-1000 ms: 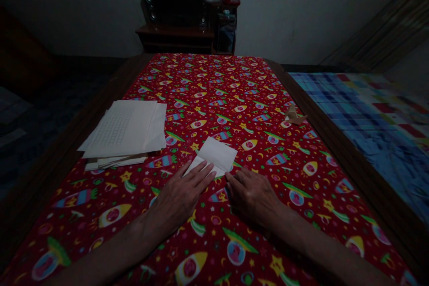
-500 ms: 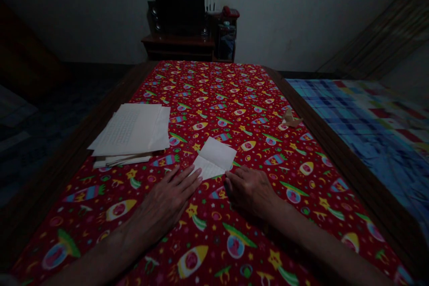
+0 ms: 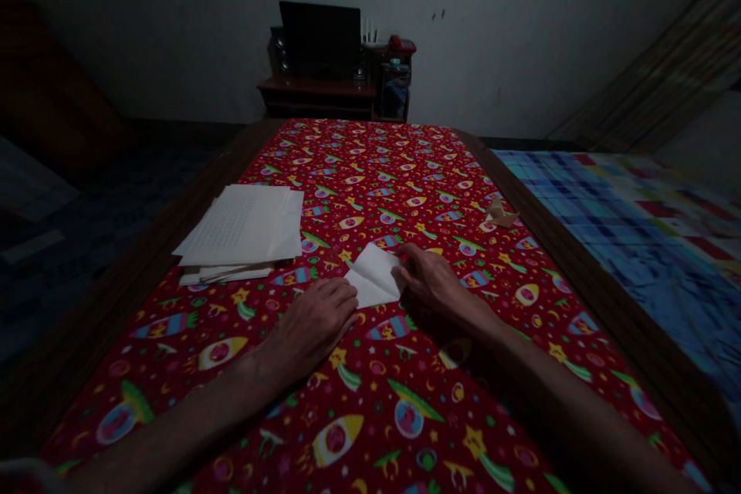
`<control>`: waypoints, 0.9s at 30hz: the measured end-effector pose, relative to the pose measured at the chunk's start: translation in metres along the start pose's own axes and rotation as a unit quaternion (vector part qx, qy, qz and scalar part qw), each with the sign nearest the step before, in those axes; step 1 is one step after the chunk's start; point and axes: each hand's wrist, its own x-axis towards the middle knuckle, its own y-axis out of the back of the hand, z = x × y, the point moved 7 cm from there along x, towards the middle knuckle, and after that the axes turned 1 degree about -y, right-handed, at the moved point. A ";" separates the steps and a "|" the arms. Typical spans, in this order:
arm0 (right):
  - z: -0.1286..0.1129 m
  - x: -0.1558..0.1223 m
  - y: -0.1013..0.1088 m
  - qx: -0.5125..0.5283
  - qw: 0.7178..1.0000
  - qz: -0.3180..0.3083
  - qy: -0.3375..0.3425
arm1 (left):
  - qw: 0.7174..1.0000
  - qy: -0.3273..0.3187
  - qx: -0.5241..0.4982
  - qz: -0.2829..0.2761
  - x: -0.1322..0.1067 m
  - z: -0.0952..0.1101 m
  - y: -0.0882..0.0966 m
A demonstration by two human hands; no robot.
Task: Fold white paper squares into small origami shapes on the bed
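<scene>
Though creased, white paper [image 3: 373, 276] between left grip [image 3: 317, 316], closure unclear, and edge-pinching right grip [image 3: 433, 279]

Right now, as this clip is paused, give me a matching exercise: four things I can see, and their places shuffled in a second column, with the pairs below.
Things
1. small white paper
2. stack of sheets
3. brown folded piece
4. dark screen

Places
A. near the right edge of the red cloth
B. on the desk beyond the cloth
C. between the left hand and the right hand
D. on the cloth's left side

Pairs: 1-C, 2-D, 3-A, 4-B
</scene>
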 end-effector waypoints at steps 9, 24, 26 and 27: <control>-0.001 -0.067 -0.014 0.154 0.983 -0.043 -0.089 | 0.998 -0.044 0.032 -0.038 0.024 -0.005 -0.009; -0.053 -0.088 0.009 -0.118 0.955 -0.132 0.239 | 0.998 -0.030 -0.055 -0.015 -0.013 0.018 -0.028; -0.049 -0.089 0.003 -0.117 0.950 -0.133 0.257 | 0.998 -0.036 -0.044 -0.020 -0.014 0.020 -0.031; -0.048 -0.090 0.001 -0.117 0.948 -0.127 0.268 | 0.998 -0.039 -0.041 -0.022 -0.014 0.021 -0.032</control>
